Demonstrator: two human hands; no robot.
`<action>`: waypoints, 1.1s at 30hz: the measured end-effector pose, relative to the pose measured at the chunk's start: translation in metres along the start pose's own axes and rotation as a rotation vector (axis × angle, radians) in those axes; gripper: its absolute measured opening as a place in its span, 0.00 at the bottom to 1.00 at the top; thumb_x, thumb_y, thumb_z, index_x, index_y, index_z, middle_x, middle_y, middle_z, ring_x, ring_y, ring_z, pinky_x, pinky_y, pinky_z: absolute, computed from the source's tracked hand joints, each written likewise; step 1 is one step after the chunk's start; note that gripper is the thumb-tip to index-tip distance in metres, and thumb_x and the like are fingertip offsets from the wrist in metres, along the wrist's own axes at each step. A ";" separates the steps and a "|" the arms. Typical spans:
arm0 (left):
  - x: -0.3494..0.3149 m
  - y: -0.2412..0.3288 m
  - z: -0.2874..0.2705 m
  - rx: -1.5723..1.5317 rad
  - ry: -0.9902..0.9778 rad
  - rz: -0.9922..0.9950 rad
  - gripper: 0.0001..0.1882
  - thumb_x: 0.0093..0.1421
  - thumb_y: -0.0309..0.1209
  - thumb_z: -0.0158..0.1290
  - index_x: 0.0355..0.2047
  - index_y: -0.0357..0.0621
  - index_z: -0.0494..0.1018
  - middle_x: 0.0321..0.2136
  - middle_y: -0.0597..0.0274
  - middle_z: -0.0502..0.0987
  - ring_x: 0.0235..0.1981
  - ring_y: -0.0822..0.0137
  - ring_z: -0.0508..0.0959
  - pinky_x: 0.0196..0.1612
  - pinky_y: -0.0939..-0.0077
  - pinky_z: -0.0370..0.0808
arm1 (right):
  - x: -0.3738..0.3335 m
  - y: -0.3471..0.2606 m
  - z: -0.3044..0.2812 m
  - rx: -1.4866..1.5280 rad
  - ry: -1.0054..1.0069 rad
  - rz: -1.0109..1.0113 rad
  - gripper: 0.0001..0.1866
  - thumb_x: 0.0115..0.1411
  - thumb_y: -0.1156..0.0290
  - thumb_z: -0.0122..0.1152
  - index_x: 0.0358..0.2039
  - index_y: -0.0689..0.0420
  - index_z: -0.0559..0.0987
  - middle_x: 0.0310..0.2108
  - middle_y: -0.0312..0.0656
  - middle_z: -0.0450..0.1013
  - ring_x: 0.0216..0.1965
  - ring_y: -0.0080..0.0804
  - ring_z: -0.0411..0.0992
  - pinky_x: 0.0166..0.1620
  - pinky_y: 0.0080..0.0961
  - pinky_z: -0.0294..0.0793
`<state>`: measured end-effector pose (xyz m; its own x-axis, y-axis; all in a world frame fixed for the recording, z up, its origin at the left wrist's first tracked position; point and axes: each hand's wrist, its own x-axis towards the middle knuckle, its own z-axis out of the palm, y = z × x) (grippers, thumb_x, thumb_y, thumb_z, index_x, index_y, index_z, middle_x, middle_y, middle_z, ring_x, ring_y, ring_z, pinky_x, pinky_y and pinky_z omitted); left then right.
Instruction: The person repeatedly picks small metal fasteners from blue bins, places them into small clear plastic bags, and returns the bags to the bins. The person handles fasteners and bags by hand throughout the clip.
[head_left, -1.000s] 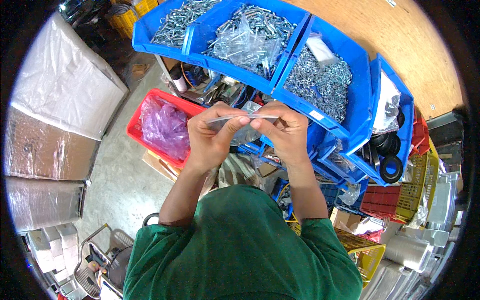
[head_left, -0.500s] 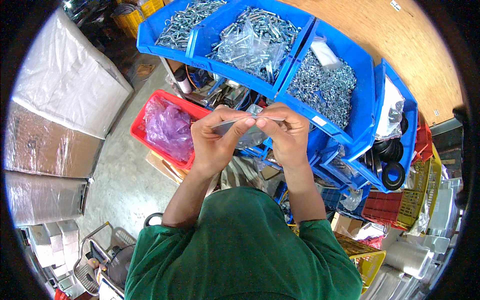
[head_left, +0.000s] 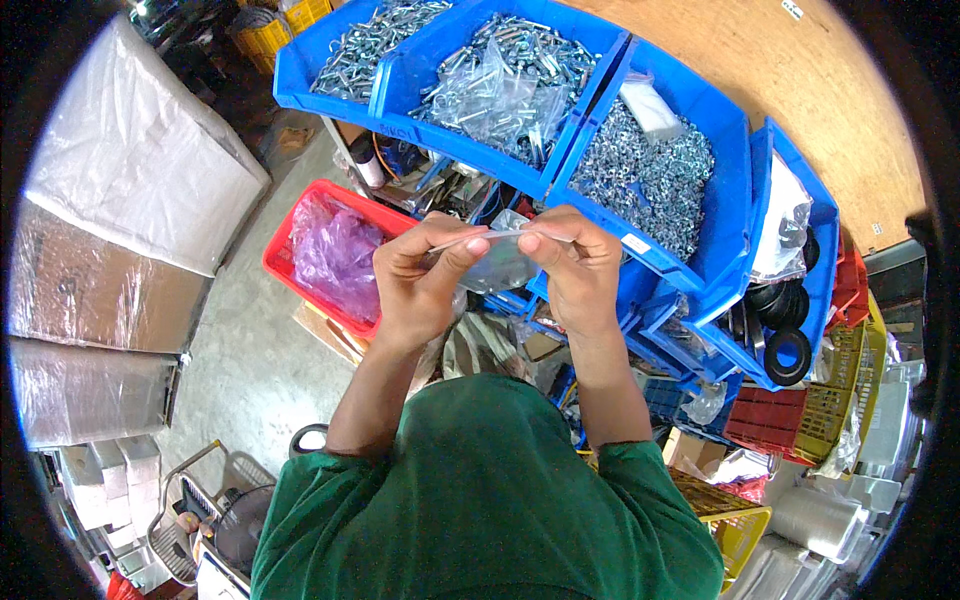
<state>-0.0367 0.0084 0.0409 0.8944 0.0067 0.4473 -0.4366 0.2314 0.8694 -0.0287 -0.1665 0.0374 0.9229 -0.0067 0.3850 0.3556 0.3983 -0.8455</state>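
Note:
Both my hands pinch the top edge of a small clear plastic bag [head_left: 497, 268], which hangs below and between them. My left hand [head_left: 422, 275] grips the edge between thumb and forefinger. Thumb and fingers of my right hand [head_left: 573, 262] hold the same edge at its other side. A short stretch of the rim shows between the two thumbs. What the bag contains, if anything, I cannot make out. Beyond my hands stand blue bins: one holds bolts [head_left: 560, 62] with clear bags on top, another holds small metal nuts [head_left: 640, 165] with a white packet [head_left: 651, 106].
Left of my hands is a red bin [head_left: 283, 262] with purple plastic bags [head_left: 335, 255]. A blue bin at right contains black rings [head_left: 787, 354]. Yellow baskets [head_left: 738, 535] sit at lower right. Wrapped boxes [head_left: 110, 285] are stacked along the left. A wooden board [head_left: 820, 90] lies at the far right.
My thumbs have moved a little apart along the bag's edge, leaving more of the rim visible between them. Both hands still hold the bag.

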 end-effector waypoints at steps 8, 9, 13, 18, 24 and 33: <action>-0.006 -0.002 -0.014 0.058 0.064 -0.037 0.03 0.63 0.22 0.59 0.35 0.34 0.79 0.34 0.57 0.82 0.35 0.73 0.78 0.40 0.79 0.74 | 0.001 -0.008 -0.009 -0.079 -0.006 0.007 0.04 0.55 0.79 0.70 0.33 0.63 0.84 0.33 0.42 0.78 0.33 0.24 0.74 0.39 0.21 0.71; -0.006 -0.005 -0.013 0.040 0.057 -0.007 0.03 0.63 0.22 0.58 0.35 0.34 0.78 0.34 0.57 0.81 0.35 0.74 0.78 0.40 0.79 0.73 | 0.001 -0.009 -0.010 -0.099 -0.016 0.020 0.04 0.55 0.79 0.70 0.33 0.62 0.84 0.32 0.42 0.78 0.33 0.24 0.74 0.38 0.21 0.71; -0.004 -0.003 -0.004 0.021 0.049 0.046 0.03 0.63 0.22 0.58 0.34 0.35 0.76 0.35 0.59 0.80 0.35 0.74 0.76 0.40 0.80 0.72 | -0.004 -0.013 -0.017 -0.147 0.000 0.018 0.06 0.57 0.74 0.71 0.32 0.64 0.84 0.32 0.42 0.78 0.33 0.23 0.74 0.39 0.21 0.70; -0.006 -0.007 0.003 0.046 0.066 0.004 0.04 0.64 0.25 0.57 0.35 0.36 0.76 0.36 0.57 0.80 0.35 0.73 0.76 0.41 0.78 0.72 | -0.006 -0.018 -0.021 -0.116 0.004 -0.028 0.06 0.59 0.72 0.70 0.31 0.62 0.84 0.31 0.41 0.79 0.34 0.23 0.73 0.40 0.22 0.69; -0.005 -0.018 0.003 -0.257 -0.063 -0.013 0.08 0.65 0.30 0.57 0.34 0.36 0.75 0.38 0.49 0.80 0.40 0.65 0.78 0.47 0.69 0.74 | -0.003 -0.036 -0.023 -0.221 -0.055 -0.059 0.06 0.62 0.72 0.66 0.34 0.62 0.85 0.31 0.41 0.79 0.33 0.24 0.75 0.38 0.23 0.72; 0.017 -0.019 0.005 -0.138 -0.268 -0.032 0.18 0.63 0.32 0.59 0.51 0.37 0.77 0.51 0.51 0.78 0.49 0.63 0.78 0.55 0.69 0.72 | 0.035 -0.056 -0.046 -0.208 0.147 -0.252 0.11 0.67 0.68 0.61 0.34 0.63 0.83 0.28 0.42 0.80 0.29 0.24 0.76 0.35 0.23 0.75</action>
<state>-0.0134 -0.0003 0.0335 0.8415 -0.2556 0.4760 -0.3752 0.3575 0.8553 -0.0095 -0.2311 0.0815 0.8081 -0.2188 0.5469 0.5836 0.1719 -0.7936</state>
